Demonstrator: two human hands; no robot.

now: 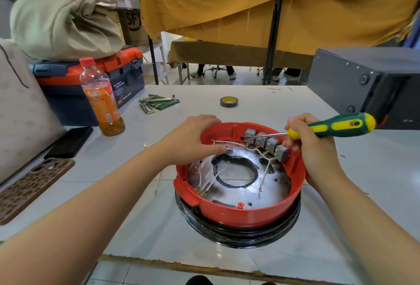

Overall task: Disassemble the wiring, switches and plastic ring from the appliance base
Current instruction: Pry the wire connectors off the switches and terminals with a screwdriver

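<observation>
The appliance base lies upside down on the table, a red plastic ring over a black rim, with a shiny metal plate inside. Several grey switches line the far inner wall, with white wires running from them across the plate. My left hand rests on the ring's far left rim, fingers reaching inside. My right hand grips a green and yellow screwdriver, its shaft pointing left with the tip at the leftmost switch.
A drink bottle, two phones, a toolbox under a bundled cloth, hex keys and a tape roll lie left and behind. A dark grey box stands at the right.
</observation>
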